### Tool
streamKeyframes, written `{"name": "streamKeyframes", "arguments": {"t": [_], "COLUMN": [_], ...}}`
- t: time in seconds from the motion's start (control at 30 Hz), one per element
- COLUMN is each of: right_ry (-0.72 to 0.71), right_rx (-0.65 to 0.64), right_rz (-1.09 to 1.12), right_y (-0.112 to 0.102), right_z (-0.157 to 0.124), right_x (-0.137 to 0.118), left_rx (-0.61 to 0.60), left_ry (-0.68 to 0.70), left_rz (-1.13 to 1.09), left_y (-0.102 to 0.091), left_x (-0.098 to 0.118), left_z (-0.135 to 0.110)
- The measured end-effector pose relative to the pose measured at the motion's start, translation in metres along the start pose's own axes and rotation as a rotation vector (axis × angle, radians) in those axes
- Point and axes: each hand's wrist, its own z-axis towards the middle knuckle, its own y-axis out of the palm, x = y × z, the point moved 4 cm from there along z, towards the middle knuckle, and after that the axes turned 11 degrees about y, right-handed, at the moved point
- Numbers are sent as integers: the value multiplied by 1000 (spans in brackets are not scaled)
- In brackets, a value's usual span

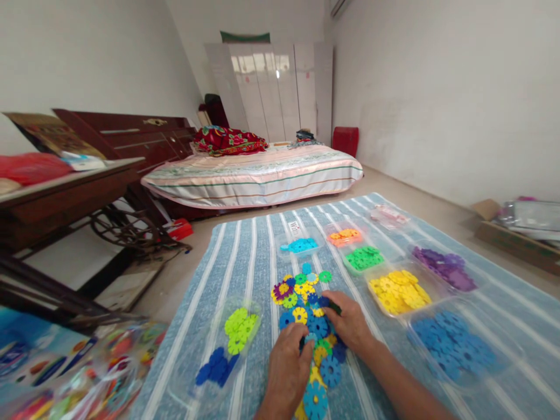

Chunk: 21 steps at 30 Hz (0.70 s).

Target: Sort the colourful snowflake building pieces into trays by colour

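A mixed pile of notched plastic discs (300,315) in blue, yellow, green and purple lies on the striped cloth (236,265). My right hand (350,324) is over the pile's right side, thumb and fingers closed on a dark blue notched disc (324,301). My left hand (289,364) is at the pile's lower left, its fingers pinched together. Something dark shows between those fingers, too hidden to name. Beside my left hand is a clear tray (186,364) with lime green discs (240,328) and dark blue discs (217,366).
On the right stand clear containers of blue discs (452,344), yellow discs (400,290), purple discs (444,267) and green discs (364,258). Farther back are light blue discs (301,245) and orange discs (345,235). A bed (258,178) stands beyond; a wooden table (65,186) is left.
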Motion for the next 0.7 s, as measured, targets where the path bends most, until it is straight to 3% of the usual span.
{"name": "streamKeyframes", "arguments": {"t": [0.1, 0.33, 0.47, 0.6, 0.7], "right_ry": [18, 51, 25, -139, -265], "right_rx": [6, 35, 54, 62, 25], "right_rz": [50, 141, 155, 149, 129], "right_y": [-2, -6, -6, -4, 2], "right_z": [1, 1, -2, -10, -20], "right_x": [-1, -1, 0, -9, -21], "left_rx": [49, 301, 413, 352, 301], "left_ry": [20, 35, -5, -112, -304], "left_rz": [-13, -44, -15, -171, -384], "left_y": [3, 13, 9, 1, -1], "left_x": [-2, -22, -25, -15, -9], "left_z": [4, -11, -16, -7, 1]}}
